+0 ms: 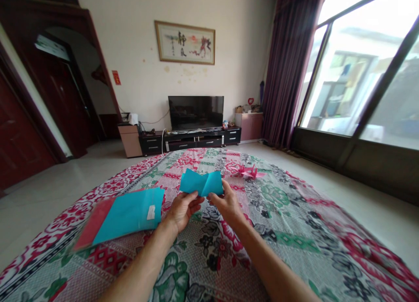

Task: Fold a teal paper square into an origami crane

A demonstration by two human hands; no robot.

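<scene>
While hands pinch paper edges, tablecloth spreads rightward.

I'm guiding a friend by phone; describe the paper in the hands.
Find the flowered tablecloth. Over it, the left hand and right hand hold a small folded blue paper. Unlike the larger blue sheet lying to its left, it is held and visibly creased.

We record the folded paper as plain turquoise; the packet, turquoise and red, with a white label; the paper figure, pink. We list the tablecloth as pale grey, bearing pink, green and black florals, red diamonds and a red-and-white border; the curtain, purple; the television, black; the picture frame, golden.
</scene>
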